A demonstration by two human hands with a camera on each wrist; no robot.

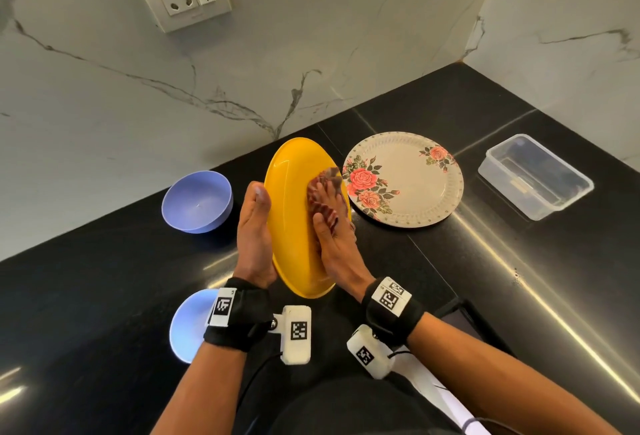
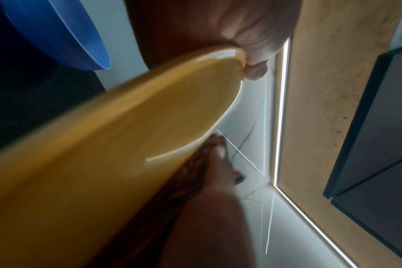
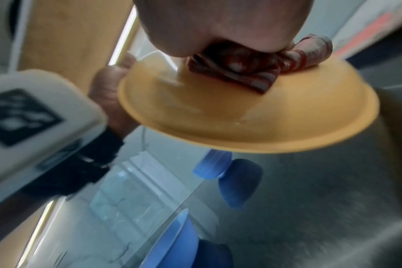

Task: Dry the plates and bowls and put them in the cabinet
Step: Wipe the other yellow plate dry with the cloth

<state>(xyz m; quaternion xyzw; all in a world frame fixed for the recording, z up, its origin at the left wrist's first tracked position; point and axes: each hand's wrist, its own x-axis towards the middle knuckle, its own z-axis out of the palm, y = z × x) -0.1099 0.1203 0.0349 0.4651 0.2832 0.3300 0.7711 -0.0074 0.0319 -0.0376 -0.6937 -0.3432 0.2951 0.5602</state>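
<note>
Round yellow plastic plate held on edge above the black counter, near its front edge. Left hand grips the plate's rim, thumb on top. Right hand with flat fingers presses a folded red striped cloth onto the plate face. Floral plate and two blue bowls lie on the counter.

Left hand upright, right hand flat.

We note a yellow plate tilted on edge at frame centre; a floral plate flat to its right; two blue bowls upright at left.
</note>
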